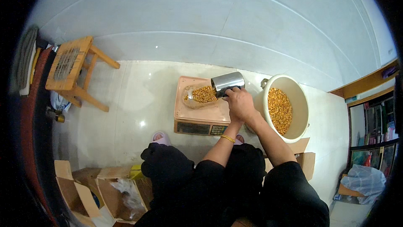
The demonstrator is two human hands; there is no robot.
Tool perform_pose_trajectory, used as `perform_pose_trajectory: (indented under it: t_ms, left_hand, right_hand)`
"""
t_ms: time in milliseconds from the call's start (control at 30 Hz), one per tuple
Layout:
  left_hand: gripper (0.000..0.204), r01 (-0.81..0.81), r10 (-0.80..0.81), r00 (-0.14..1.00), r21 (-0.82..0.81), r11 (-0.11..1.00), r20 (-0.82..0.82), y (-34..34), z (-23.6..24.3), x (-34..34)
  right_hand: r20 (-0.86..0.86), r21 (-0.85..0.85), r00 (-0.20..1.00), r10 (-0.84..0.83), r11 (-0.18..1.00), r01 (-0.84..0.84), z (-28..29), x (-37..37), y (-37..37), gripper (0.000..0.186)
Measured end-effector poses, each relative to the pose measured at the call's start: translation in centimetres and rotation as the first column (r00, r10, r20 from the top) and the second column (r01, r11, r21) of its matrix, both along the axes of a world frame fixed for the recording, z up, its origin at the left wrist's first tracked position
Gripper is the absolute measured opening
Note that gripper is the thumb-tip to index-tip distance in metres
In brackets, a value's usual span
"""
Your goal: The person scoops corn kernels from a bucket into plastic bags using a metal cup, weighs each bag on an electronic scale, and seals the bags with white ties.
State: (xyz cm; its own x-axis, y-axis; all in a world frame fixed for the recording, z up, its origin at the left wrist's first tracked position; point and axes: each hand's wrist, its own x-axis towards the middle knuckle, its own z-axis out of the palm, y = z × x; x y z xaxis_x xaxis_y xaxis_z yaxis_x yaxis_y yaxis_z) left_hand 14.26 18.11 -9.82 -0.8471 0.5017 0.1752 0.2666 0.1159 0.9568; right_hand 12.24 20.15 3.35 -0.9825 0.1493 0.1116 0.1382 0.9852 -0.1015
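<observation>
Over a pinkish digital scale (197, 115), a shiny metal cup (230, 80) is tipped on its side, its mouth toward the left. My right hand (244, 103) closes around the cup's dark handle area. Beneath it, my left hand (235, 115) is mostly hidden, so its fingers do not show; a gold bracelet circles that wrist. Golden corn kernels (204, 94) lie at the cup's mouth and in a clear plastic bag (189, 102) resting on the scale's platform. To the right stands a cream bucket (303, 109) partly filled with similar kernels.
A wooden stool (69, 65) stands at the far left. Opened cardboard boxes (113, 195) sit at the lower left, another cardboard box (306, 166) beside the bucket. A tiled wall (168, 44) runs behind; shelves (373, 122) line the right.
</observation>
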Motion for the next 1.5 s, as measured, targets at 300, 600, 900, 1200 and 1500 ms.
perform_pose_trajectory:
  t_ms: [300, 600, 900, 1200, 1500]
  left_hand:
    - [0.04, -0.165, 0.046, 0.937, -0.324, 0.932, -0.346, 2.4, -3.4, -0.7]
    - [0.037, -0.041, 0.007, 0.987, -0.205, 0.978, -0.163, 1.8, -1.0, -0.3]
    - [0.038, 0.024, -0.032, 0.996, -0.102, 0.994, -0.081, 1.3, -0.5, 0.0]
    - [0.039, 0.037, -0.041, 0.998, -0.07, 0.997, -0.049, 1.0, -0.6, 0.1]
    - [0.04, 0.048, -0.051, 0.998, -0.056, 0.997, -0.038, 0.9, -0.4, -0.2]
  right_hand:
    - [-0.059, -0.304, 0.988, -0.141, 0.945, 0.117, 0.7, 0.4, 0.9, 0.024]
    - [-0.082, -0.165, 0.99, -0.114, 0.981, 0.099, 0.6, 1.4, 1.5, 0.022]
    - [-0.031, -0.035, 0.998, -0.061, 0.998, 0.06, -0.2, 0.4, 0.1, 0.02]
    - [-0.003, -0.02, 0.997, -0.082, 0.996, 0.082, -0.3, 0.5, 0.1, 0.02]
    - [-0.041, 0.035, 0.998, -0.048, 0.998, 0.049, -0.6, 0.1, -0.1, 0.018]
